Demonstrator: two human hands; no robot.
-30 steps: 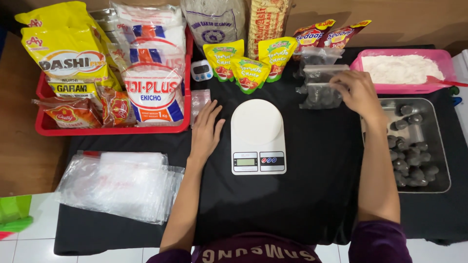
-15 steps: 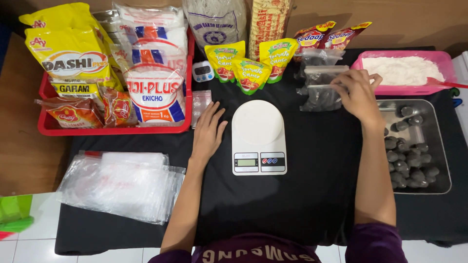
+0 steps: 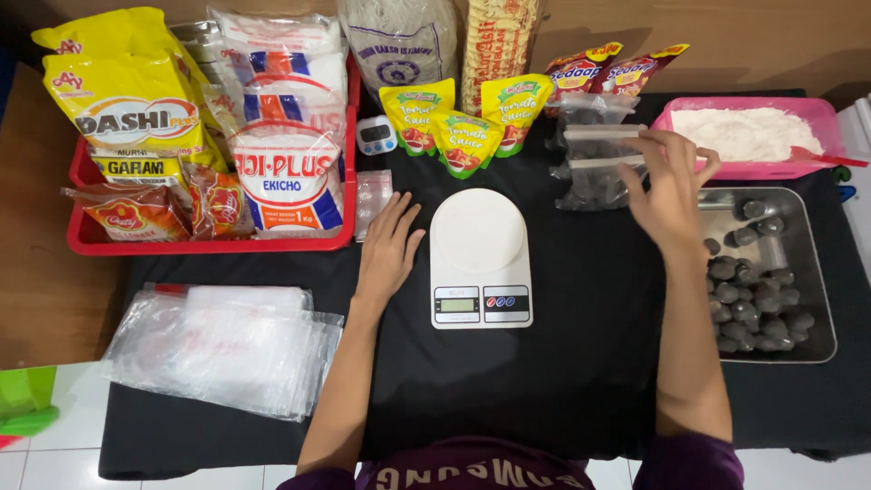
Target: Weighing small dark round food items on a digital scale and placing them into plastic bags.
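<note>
Left of the scale [image 3: 480, 257], the left hand [image 3: 388, 249] lies flat and spread on the black cloth [image 3: 581, 363], while right of it the right hand [image 3: 670, 186], fingers loosely open, touches the filled bags [image 3: 594, 154] beside the steel tray [image 3: 812, 272].

A black cloth [image 3: 562, 363] covers the table, hanging a little over its near edge. Beyond the far side runs a plain brown wall [image 3: 753, 45], lit evenly from above with soft shadows thrown behind the standing packets. On the left, a brown wooden surface [image 3: 36, 290] shows beside the cloth. Down at the bottom, a white tiled floor [image 3: 54, 454] peeks through, grout lines visible.
</note>
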